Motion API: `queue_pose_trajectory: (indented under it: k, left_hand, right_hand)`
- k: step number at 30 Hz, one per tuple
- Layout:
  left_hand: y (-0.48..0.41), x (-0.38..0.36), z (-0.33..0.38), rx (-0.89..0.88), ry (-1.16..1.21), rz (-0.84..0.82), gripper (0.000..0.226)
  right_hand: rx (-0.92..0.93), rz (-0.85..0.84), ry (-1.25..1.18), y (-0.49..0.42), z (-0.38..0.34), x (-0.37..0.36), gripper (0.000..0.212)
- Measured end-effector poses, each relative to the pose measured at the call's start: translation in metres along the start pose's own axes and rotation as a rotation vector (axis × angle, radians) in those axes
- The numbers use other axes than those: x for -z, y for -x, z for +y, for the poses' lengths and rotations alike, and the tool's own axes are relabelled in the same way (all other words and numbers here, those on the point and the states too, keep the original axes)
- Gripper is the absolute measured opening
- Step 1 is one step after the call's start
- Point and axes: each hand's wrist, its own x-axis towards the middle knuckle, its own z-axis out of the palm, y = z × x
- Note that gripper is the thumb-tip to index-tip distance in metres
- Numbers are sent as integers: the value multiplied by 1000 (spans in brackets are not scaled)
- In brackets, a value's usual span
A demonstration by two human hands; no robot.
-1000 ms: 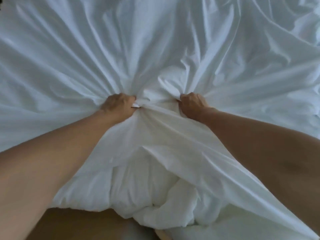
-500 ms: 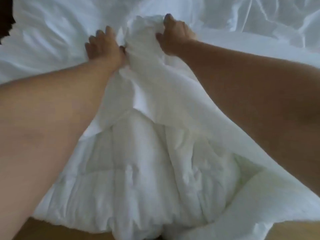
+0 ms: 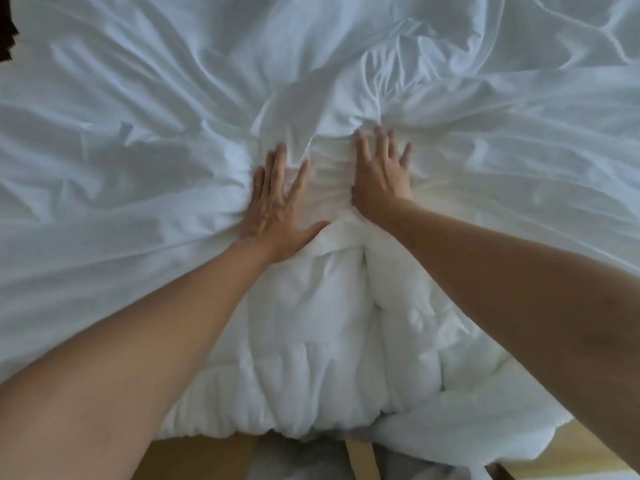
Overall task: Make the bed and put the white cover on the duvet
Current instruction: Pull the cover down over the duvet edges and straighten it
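Observation:
A white cover point(image 3: 138, 161) lies wrinkled across the bed, bunched in folds at the middle. The quilted white duvet point(image 3: 311, 358) comes out from under the cover's gathered edge and hangs toward me over the bed's near side. My left hand point(image 3: 277, 202) lies flat with fingers spread on the bunched cover. My right hand point(image 3: 381, 171) presses flat beside it, fingers straight, a narrow strip of gathered cloth between the two hands. Neither hand grips anything.
Wooden floor point(image 3: 194, 459) shows below the hanging duvet, with a pale wooden slat point(image 3: 360, 459) at the bottom middle. A dark object point(image 3: 7, 29) sits at the far left top edge.
Both hands gripped the bunched cover a second ago, lifted and pushed it away over the duvet, then let go. They now press flat on it.

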Motion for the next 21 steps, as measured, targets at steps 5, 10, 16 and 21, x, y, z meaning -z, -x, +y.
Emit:
queue_pose_trajectory:
  k: [5,10,16,21]
  left_hand:
    - [87,12,-42,-114,-101,-143,67]
    - [139,17,-69,-95,-269,-48,17]
    - [205,21,-53,-215,-128,-85,57]
    - [231,13,-56,-34,-338,-65,43]
  right_hand:
    - [386,-9,-84,105,-40,-23,62]
    - [190,11,-127,145,-54,-22,14]
    - [213,-796,105,270,-57,-28,67]
    - [278,-829,283,280,-62,-43,52]
